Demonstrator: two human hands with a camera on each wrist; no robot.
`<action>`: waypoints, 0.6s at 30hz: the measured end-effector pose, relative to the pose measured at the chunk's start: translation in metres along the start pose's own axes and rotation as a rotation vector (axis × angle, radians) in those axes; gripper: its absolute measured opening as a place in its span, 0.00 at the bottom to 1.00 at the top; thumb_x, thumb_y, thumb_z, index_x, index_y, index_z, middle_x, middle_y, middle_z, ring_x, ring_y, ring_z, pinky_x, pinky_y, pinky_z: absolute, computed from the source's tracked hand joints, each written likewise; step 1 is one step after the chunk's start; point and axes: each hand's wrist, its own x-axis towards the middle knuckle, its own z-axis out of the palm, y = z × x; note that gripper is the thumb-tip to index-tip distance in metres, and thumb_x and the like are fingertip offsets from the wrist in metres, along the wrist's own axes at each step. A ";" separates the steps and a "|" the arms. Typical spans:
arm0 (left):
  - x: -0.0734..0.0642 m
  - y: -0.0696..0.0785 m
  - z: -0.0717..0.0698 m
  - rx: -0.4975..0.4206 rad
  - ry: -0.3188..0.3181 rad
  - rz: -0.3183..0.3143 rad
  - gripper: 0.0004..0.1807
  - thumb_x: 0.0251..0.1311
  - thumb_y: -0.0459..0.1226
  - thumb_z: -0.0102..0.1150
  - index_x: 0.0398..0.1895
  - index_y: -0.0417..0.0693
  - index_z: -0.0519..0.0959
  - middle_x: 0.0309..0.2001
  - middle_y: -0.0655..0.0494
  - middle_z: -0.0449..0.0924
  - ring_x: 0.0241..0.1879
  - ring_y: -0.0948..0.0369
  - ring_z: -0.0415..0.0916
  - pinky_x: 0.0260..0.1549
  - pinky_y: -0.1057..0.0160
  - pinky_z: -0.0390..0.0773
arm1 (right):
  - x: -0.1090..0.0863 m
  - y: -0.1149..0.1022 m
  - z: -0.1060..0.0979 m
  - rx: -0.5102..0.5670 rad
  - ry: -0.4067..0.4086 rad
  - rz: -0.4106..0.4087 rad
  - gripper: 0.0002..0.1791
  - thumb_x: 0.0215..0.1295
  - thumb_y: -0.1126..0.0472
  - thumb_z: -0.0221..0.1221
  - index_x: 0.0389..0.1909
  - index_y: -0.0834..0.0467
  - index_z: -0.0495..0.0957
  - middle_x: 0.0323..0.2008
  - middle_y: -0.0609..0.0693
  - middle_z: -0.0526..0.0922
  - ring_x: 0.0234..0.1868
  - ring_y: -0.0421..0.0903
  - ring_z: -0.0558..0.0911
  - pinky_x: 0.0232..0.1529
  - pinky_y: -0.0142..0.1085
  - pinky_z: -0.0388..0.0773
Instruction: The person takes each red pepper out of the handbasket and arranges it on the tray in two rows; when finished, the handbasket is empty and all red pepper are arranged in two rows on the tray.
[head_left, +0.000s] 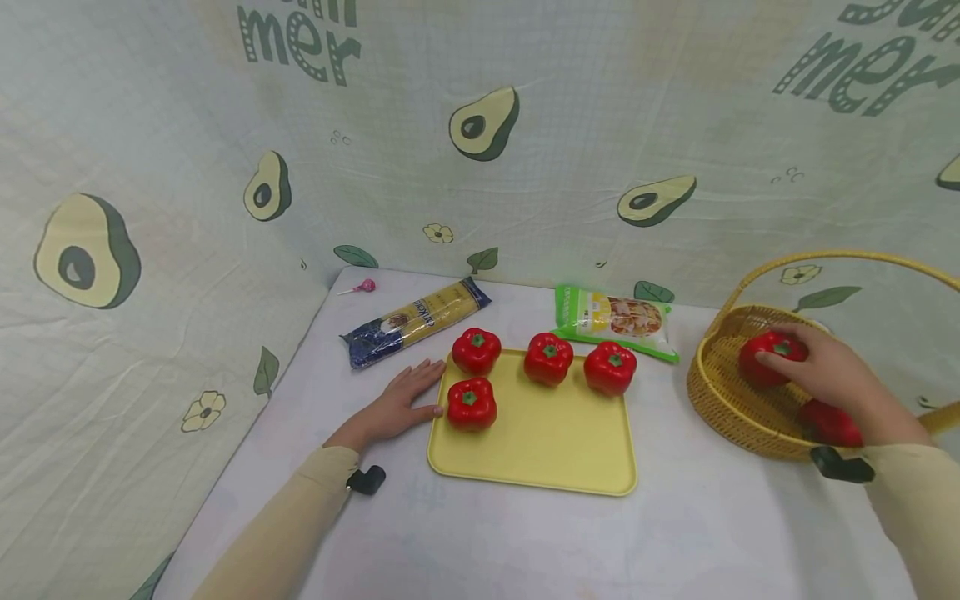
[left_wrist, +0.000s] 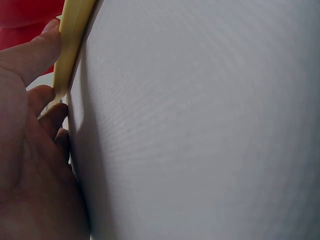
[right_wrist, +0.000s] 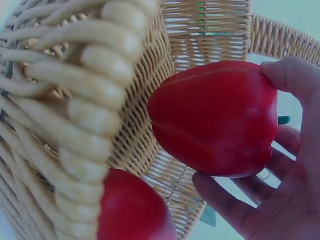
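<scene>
In the head view my right hand (head_left: 832,371) holds a red bell pepper (head_left: 767,360) inside the wicker basket (head_left: 708,400) on the right. Thumb and fingers curl round the stem end of that pepper (right_wrist: 215,120) in the right wrist view. A second bell pepper (head_left: 828,423) lies lower in the basket, partly hidden by the wrist. My left hand (head_left: 393,406) rests flat at the left edge of the yellow tray (head_left: 547,450), its thumb touching the rim. Several bell peppers stand on the tray, two at the left, one (head_left: 548,359) back centre and one (head_left: 610,368) back right.
Behind the tray lie a blue and gold pasta bag (head_left: 416,323) and a green-edged food packet (head_left: 618,321). A pink lollipop (head_left: 363,286) sits at the back left corner. The basket's tall handle (head_left: 847,254) arches over it. An avocado-print cloth (head_left: 555,192) hangs behind the table.
</scene>
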 end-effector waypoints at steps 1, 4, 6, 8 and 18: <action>0.000 0.000 0.000 0.000 -0.001 -0.002 0.46 0.68 0.56 0.59 0.83 0.60 0.50 0.82 0.59 0.47 0.81 0.56 0.34 0.79 0.49 0.34 | -0.001 -0.001 0.000 -0.001 0.004 -0.003 0.42 0.73 0.42 0.58 0.69 0.73 0.59 0.58 0.80 0.65 0.57 0.78 0.65 0.55 0.76 0.62; 0.000 -0.001 0.000 -0.001 -0.001 -0.002 0.46 0.68 0.56 0.60 0.83 0.60 0.50 0.82 0.60 0.47 0.81 0.56 0.34 0.79 0.49 0.34 | -0.002 -0.003 0.000 -0.004 0.012 -0.005 0.42 0.73 0.42 0.58 0.68 0.73 0.59 0.58 0.80 0.64 0.57 0.78 0.65 0.54 0.76 0.63; 0.000 -0.001 0.001 -0.001 0.001 0.002 0.45 0.68 0.55 0.60 0.83 0.59 0.50 0.82 0.59 0.47 0.81 0.56 0.34 0.79 0.49 0.34 | -0.003 -0.004 -0.001 -0.002 0.012 -0.007 0.42 0.73 0.43 0.58 0.68 0.73 0.59 0.58 0.80 0.64 0.57 0.77 0.65 0.54 0.77 0.63; 0.000 -0.002 0.001 -0.002 0.003 0.004 0.45 0.68 0.55 0.60 0.83 0.59 0.50 0.82 0.59 0.47 0.81 0.56 0.35 0.79 0.48 0.34 | -0.005 -0.005 -0.001 -0.003 0.017 -0.013 0.41 0.73 0.43 0.58 0.68 0.73 0.60 0.58 0.79 0.64 0.56 0.77 0.66 0.53 0.77 0.64; 0.000 -0.002 0.001 0.006 0.003 0.004 0.46 0.68 0.57 0.59 0.83 0.60 0.49 0.82 0.60 0.46 0.81 0.56 0.34 0.79 0.49 0.34 | -0.009 -0.011 -0.004 -0.017 0.037 -0.016 0.41 0.73 0.42 0.58 0.68 0.71 0.61 0.60 0.80 0.63 0.56 0.78 0.65 0.52 0.78 0.65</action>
